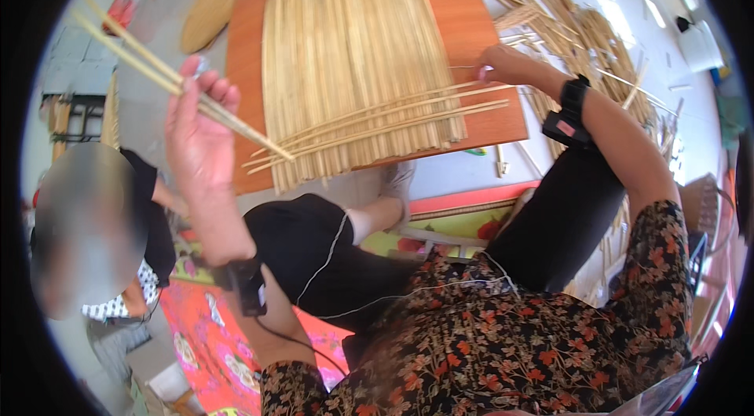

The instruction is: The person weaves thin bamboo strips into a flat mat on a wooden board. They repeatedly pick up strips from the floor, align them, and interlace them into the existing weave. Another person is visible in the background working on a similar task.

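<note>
Left hand (203, 133) pinches paired sticks (251, 133) | right hand (514, 67) apparently pinches thread (463, 67) | risk: dipping stick tips could knock loose strips (424, 118) askew

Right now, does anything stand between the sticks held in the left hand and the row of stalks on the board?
Only loose sticks, lying across the near end of the stalks, where the tips of the held sticks show. Nothing else visible stands between. Whether those tips touch anything, I can't tell.
</note>
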Demonstrator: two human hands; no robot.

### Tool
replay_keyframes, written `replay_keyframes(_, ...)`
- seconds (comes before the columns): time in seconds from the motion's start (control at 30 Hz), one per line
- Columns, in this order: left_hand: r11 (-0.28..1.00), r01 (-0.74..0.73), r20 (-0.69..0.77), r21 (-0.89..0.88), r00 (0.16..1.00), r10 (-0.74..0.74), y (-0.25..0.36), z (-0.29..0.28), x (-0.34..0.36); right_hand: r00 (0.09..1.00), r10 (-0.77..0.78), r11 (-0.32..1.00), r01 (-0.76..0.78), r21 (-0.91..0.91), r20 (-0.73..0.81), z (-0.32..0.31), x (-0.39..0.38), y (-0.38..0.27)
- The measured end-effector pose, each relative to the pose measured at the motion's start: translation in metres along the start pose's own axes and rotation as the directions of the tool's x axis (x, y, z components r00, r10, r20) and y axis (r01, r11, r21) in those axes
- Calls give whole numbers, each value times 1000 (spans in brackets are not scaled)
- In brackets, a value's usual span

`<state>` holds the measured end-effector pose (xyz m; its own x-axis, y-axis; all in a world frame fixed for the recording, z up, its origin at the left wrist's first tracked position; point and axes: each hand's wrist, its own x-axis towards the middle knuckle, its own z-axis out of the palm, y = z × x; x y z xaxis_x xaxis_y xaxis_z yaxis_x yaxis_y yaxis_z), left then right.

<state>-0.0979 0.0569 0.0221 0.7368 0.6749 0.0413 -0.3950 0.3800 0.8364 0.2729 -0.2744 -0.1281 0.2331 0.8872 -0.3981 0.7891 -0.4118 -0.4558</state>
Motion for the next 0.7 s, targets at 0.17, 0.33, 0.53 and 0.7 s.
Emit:
replay_keyframes(0.17,999,-36,-51,36,998,37,0,-3,4,999,-22,999,21,-25,-30,2,1,-4)
replay_keyframes(0.33,998,-56,-91,28,994,58,2,-4,0,998,-61,996,61,66,0,5,-6,-15)
replay_keyframes(0.53,998,-58,-86,32,994,60,1,3,3,996,-94,994,94,-53,-6,12,-7,-9)
replay_keyframes(0.7,998,-54,-92,31,994,57,-2,2,2,996,-56,997,53,61,64,6,-6,-23)
